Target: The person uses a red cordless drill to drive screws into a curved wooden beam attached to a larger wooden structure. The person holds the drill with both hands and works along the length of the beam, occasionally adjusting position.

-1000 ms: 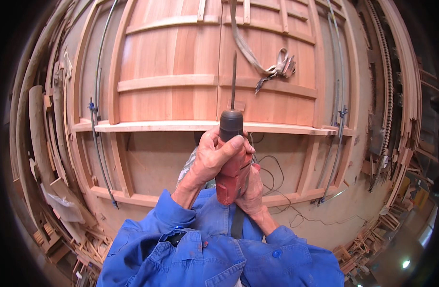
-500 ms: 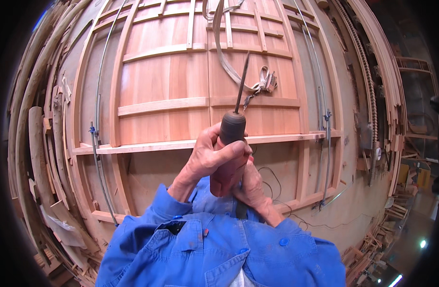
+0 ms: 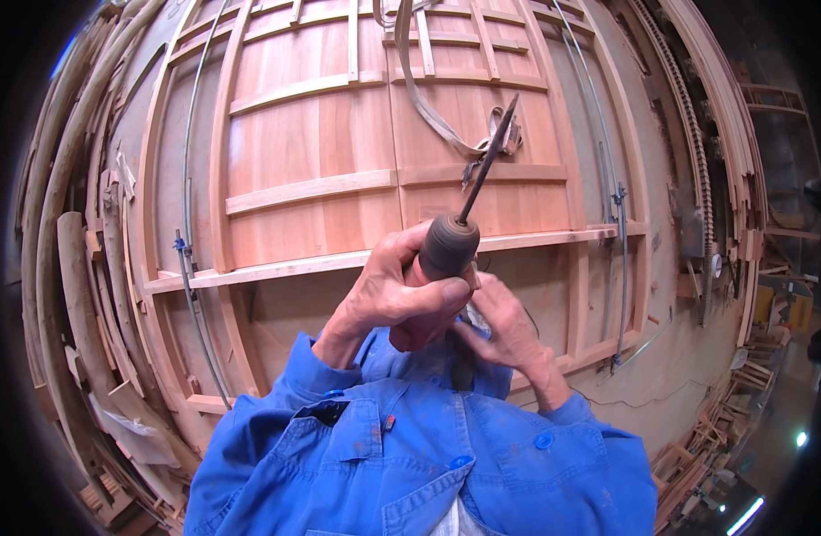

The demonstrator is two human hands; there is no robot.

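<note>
A power drill (image 3: 416,332) with a red body and a dark, rounded front end points up and away from me, tipped to the right. From its front sticks a long, dark bit (image 3: 489,161). My left hand (image 3: 383,284) wraps round the drill body just behind the front end, thumb across the top. Close against the drill's right side is my right hand (image 3: 507,323), its fingers curled and partly hidden behind the tool; what they hold does not show. Beyond the hands lies a large panel of reddish boards (image 3: 312,147) with wooden battens (image 3: 312,191) across it.
Long metal bar clamps (image 3: 186,214) (image 3: 619,232) span the frame on both sides. A pale strap (image 3: 424,107) and a wooden rail (image 3: 294,267) lie ahead. Poles (image 3: 74,277) lean at the left; stacked planks (image 3: 728,116) and scrap wood (image 3: 696,456) are at the right.
The drill's bit has swung to the right, and its front end now shows more toward me. My right hand has come out from behind the drill to its right side.
</note>
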